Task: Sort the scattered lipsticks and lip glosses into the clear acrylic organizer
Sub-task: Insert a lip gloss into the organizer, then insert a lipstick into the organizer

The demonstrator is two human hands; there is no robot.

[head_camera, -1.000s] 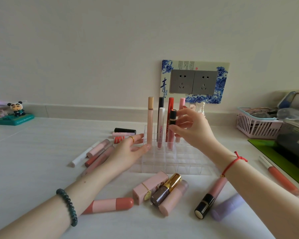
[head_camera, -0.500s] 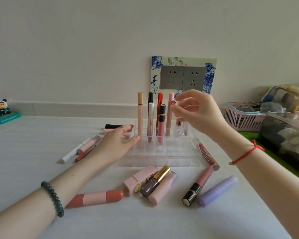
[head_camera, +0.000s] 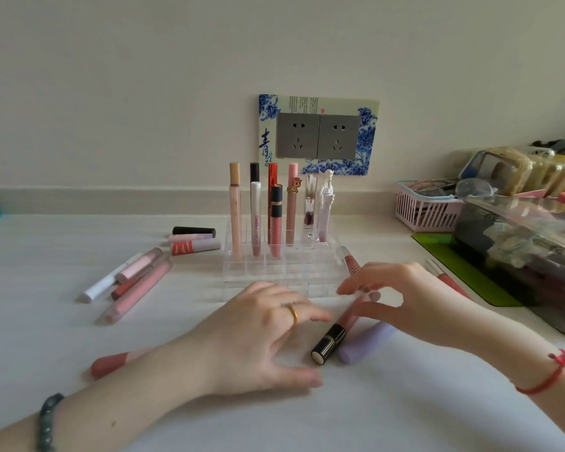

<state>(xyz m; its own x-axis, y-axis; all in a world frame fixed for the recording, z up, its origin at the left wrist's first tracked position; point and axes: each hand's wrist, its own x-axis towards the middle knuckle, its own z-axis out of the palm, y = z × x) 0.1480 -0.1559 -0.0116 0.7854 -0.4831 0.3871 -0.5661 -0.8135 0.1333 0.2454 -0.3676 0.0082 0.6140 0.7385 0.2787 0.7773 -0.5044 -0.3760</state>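
Note:
The clear acrylic organizer (head_camera: 284, 275) stands mid-table with several tall lip glosses (head_camera: 276, 220) upright in its back rows. In front of it my left hand (head_camera: 258, 337) hovers with fingers spread, hiding the tubes beneath it. My right hand (head_camera: 405, 305) reaches in from the right, thumb and fingers apart around the upper end of a pink gloss with a black cap (head_camera: 330, 342) lying flat. A lilac tube (head_camera: 366, 344) lies beside that gloss. A coral tube (head_camera: 108, 363) shows under my left forearm. I hold nothing in either hand.
Loose tubes lie left of the organizer (head_camera: 134, 278) and three more behind them (head_camera: 193, 239). A patterned tube (head_camera: 349, 262) rests at the organizer's right side. A red gloss (head_camera: 450, 282), green mat (head_camera: 463, 272), pink basket (head_camera: 424, 210) and clear bag (head_camera: 519, 256) crowd the right.
My right hand let go of the black-capped gloss, left standing in the organizer, and dropped to the tubes in front. My left hand slid from the organizer's left side to its front.

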